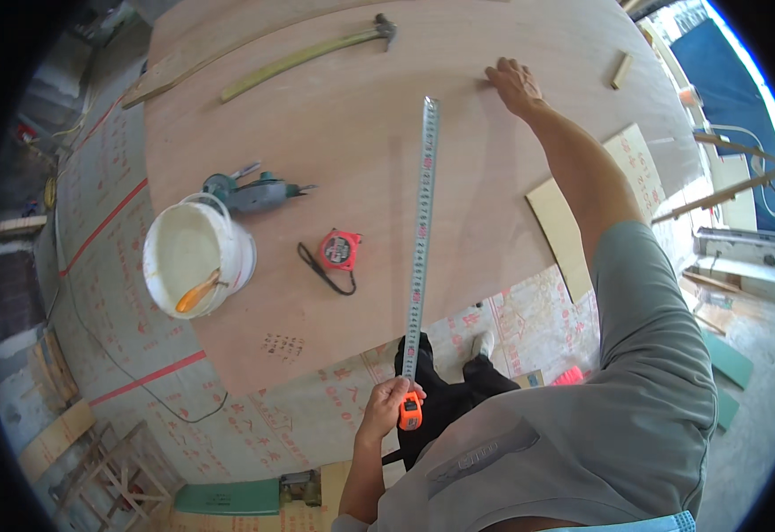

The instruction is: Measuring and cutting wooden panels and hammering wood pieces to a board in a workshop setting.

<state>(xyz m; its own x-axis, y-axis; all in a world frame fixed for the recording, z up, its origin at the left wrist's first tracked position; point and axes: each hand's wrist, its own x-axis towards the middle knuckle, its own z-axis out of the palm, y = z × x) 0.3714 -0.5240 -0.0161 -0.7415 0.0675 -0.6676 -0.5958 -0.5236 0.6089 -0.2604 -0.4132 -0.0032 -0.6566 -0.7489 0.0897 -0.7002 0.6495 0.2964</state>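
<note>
My left hand [385,407] is closed around an orange tape measure [411,413] at the near edge of a large brown board [361,160]. From its case the silver blade [422,222] runs straight out over the board, its free end pointing away from me. My right hand [517,87] reaches out to the right of the blade's tip, low over or on the board; I cannot tell if it touches. Its fingers are apart, with nothing visible in them. Left of the blade lies a red tape measure [342,250] with a black strap.
A white bucket [243,257] with an orange-handled tool stands at the left, beside a cordless drill [267,195]. A hammer [316,58] and a long wood strip [183,71] lie farther off. One pale panel [551,230] juts past the right edge, near a small wood block [621,71].
</note>
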